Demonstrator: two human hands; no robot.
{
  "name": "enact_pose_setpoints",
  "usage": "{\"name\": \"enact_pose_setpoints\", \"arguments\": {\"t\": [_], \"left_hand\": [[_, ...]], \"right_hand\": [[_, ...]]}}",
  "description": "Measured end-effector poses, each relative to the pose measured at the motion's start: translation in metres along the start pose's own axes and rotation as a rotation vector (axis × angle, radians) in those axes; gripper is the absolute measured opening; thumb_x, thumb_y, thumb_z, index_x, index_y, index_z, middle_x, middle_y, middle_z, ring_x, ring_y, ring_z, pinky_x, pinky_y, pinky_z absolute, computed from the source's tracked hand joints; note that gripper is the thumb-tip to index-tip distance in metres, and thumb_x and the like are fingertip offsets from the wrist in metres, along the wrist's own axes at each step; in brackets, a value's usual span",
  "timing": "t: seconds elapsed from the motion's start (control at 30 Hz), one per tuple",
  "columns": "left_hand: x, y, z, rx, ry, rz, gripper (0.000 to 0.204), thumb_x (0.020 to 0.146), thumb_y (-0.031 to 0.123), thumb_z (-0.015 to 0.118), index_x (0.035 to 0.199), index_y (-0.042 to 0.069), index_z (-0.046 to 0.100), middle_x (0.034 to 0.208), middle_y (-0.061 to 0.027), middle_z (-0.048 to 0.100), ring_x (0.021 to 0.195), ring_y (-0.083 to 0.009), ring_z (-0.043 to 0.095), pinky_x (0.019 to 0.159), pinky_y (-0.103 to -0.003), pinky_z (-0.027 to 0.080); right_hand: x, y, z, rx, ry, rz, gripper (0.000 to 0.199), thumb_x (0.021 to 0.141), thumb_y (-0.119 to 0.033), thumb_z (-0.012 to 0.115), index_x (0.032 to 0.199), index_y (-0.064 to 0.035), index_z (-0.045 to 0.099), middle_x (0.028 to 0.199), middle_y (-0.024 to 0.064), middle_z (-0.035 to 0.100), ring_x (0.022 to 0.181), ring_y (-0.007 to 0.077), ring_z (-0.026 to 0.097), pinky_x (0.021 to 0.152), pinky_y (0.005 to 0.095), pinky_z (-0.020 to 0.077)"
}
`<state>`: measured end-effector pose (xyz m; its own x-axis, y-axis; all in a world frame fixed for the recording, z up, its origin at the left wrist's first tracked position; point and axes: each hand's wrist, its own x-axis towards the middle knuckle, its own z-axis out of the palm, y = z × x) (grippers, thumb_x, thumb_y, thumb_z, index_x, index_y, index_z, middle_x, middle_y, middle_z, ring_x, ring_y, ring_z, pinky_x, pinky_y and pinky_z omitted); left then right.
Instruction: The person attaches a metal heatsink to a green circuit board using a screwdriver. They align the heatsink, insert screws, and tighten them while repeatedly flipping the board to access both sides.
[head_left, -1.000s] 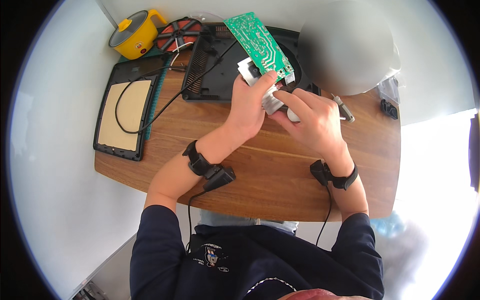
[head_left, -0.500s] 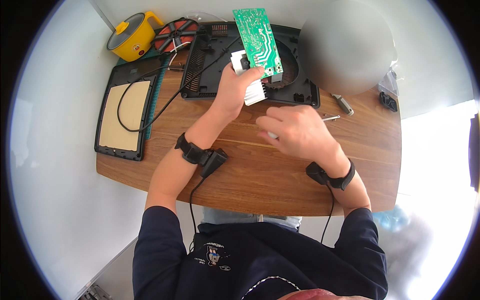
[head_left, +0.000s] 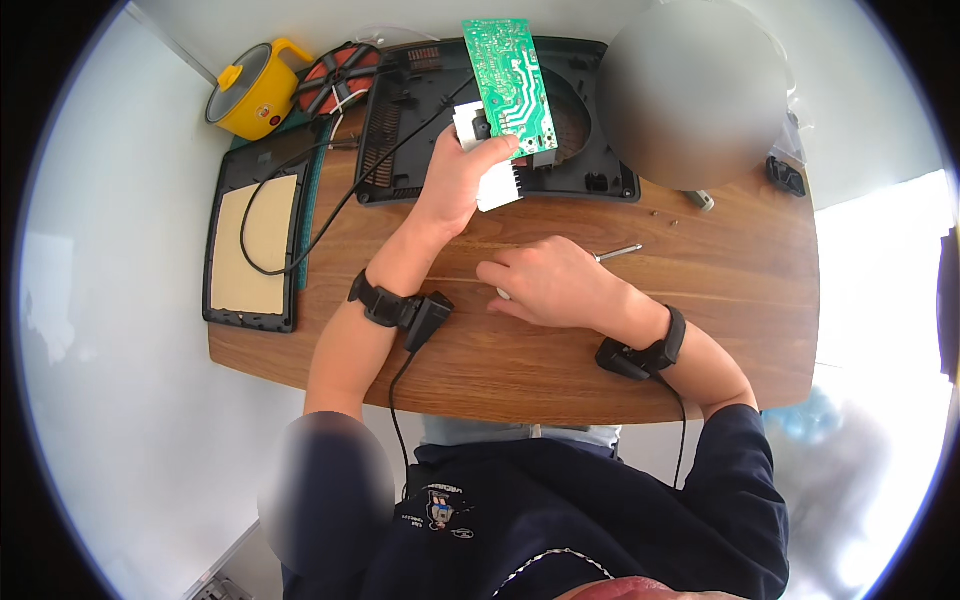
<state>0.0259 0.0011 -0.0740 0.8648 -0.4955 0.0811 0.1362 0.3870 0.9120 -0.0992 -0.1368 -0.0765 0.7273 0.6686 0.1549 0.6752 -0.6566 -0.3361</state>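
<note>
My left hand (head_left: 452,182) is closed around the lower end of a green circuit board (head_left: 508,75), thumb on its soldered face. A silver finned heat sink (head_left: 497,190) sticks out below the board. Beneath them lies an open black plastic housing (head_left: 575,55) with a round opening. My right hand (head_left: 562,284) is closed on a screwdriver over the table's middle. The screwdriver's metal shaft (head_left: 622,252) points away to the right, and a bit of its pale handle shows by my fingers.
A yellow pot (head_left: 250,100) and a red-and-black round coil (head_left: 335,80) stand back left. A black framed panel (head_left: 215,270) lies left, crossed by a black cable (head_left: 335,213). Small screws (head_left: 674,222), a grey-handled tool (head_left: 702,201) and a black part (head_left: 786,177) lie right.
My right hand has moved left and toward me, and more of the screwdriver's shaft shows. My left hand still holds the board, with its heat sink tilted slightly differently.
</note>
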Motion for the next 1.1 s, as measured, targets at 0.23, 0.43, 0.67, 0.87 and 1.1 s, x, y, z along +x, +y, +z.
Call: {"name": "enact_pose_setpoints", "arguments": {"t": [0.23,0.43,0.67,0.87,1.1], "left_hand": [[0.001,-0.001,-0.003,0.022,-0.011,-0.026,0.030,0.092,0.008,0.069,0.120,0.000,0.066,0.110,-0.0064,0.072,0.097,-0.0137,0.067,0.088,-0.033,0.054],[0.001,0.000,0.000,0.031,-0.005,-0.021,0.030,0.092,0.008,0.069,0.121,0.000,0.066,0.111,-0.0071,0.072,0.097,-0.0137,0.067,0.087,-0.032,0.054],[0.000,0.001,-0.001,0.042,-0.012,-0.031,0.029,0.092,0.007,0.069,0.119,-0.001,0.067,0.110,-0.0070,0.072,0.096,-0.0135,0.067,0.086,-0.031,0.055],[0.000,0.001,-0.001,0.036,-0.012,-0.027,0.028,0.092,0.007,0.069,0.119,-0.001,0.067,0.110,-0.0072,0.072,0.096,-0.0132,0.068,0.086,-0.031,0.055],[0.001,-0.001,-0.002,0.048,-0.015,-0.026,0.028,0.092,0.008,0.070,0.118,-0.001,0.068,0.110,-0.0072,0.073,0.096,-0.0130,0.067,0.086,-0.031,0.054]], "right_hand": [[-0.001,0.006,0.007,0.102,0.062,0.031,0.027,0.084,-0.022,0.076,0.097,-0.0067,0.058,0.085,0.0094,0.062,0.076,0.0316,0.067,0.063,0.0427,0.0545],[0.000,0.005,0.015,0.120,0.128,0.039,0.029,0.080,-0.013,0.075,0.104,-0.0069,0.060,0.095,0.0101,0.059,0.088,0.0305,0.065,0.072,0.0416,0.0552],[0.001,0.006,0.019,0.150,0.208,0.073,0.037,0.075,-0.010,0.078,0.110,-0.0085,0.065,0.102,0.0091,0.058,0.098,0.0301,0.061,0.084,0.0417,0.0541],[0.001,0.007,0.020,0.162,0.263,0.089,0.034,0.076,-0.015,0.080,0.107,-0.0090,0.067,0.105,0.0106,0.059,0.098,0.0296,0.061,0.086,0.0418,0.0541],[0.002,0.006,0.021,0.141,0.257,0.078,0.036,0.077,-0.019,0.082,0.108,-0.0091,0.067,0.105,0.0095,0.058,0.099,0.0288,0.060,0.086,0.0414,0.0536]]}}
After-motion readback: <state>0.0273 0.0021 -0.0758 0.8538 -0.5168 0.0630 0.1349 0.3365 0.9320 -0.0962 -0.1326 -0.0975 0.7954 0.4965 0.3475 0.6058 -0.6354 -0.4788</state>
